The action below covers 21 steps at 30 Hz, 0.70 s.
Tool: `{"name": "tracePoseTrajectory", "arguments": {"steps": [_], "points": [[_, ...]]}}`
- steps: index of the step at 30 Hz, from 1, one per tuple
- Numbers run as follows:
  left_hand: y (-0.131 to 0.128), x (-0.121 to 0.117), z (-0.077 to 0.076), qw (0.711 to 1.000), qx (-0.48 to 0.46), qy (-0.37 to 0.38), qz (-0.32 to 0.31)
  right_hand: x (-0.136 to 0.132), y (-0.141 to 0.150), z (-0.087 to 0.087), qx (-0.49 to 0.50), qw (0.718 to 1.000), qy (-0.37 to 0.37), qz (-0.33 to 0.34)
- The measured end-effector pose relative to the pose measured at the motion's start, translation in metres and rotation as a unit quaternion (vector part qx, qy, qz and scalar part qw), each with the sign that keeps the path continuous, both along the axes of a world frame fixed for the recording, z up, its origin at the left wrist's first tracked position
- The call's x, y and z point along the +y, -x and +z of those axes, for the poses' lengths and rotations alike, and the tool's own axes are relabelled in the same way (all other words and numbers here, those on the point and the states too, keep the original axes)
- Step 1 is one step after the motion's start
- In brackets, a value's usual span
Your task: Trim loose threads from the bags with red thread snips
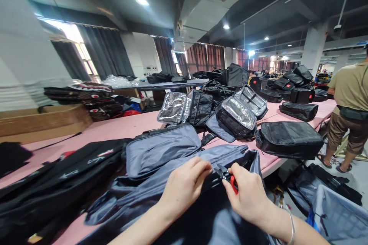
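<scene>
In my right hand [248, 191] I grip a small pair of thread snips [233, 183] with red on the handle and dark blades pointing left. My left hand [186, 180] is closed in a pinch just left of the blade tips; what the fingers hold is too small to make out. Beneath both hands spreads an open black bag with a grey-blue lining [161, 183], its near part reaching toward me. Another grey-blue lined flap [163, 149] lies just beyond it.
A pink-topped table [112, 124] carries black backpacks, including an open one with silver lining [238, 111] and a closed black bag [290, 138]. Printed black bags [86, 164] lie left. A cardboard box [46, 122] stands far left. At right are a person [350, 92] and a lined bin [342, 214].
</scene>
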State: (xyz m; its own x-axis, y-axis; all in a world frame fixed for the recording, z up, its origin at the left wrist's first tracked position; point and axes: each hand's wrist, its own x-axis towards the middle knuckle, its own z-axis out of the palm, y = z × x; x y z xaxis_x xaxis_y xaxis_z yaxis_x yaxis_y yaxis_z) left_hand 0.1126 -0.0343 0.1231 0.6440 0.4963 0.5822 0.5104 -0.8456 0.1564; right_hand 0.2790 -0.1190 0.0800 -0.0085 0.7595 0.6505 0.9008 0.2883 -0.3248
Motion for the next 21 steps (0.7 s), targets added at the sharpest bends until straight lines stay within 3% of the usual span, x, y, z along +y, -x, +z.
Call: {"name": "tracePoseTrajectory", "arguments": {"steps": [4, 11, 21], "points": [[0.006, 0.000, -0.007, 0.999, -0.051, -0.010, -0.014, 0.000, 0.002, 0.000, -0.027, 0.999, 0.006, 0.020], [0.021, -0.002, 0.013, 0.982, -0.053, 0.155, 0.092, 0.002, 0.001, 0.016, 0.081, 0.991, 0.072, 0.078], [0.018, -0.008, 0.007, 0.968, -0.094, 0.210, 0.096, 0.014, 0.012, 0.036, 0.075, 0.982, 0.123, 0.121]]}}
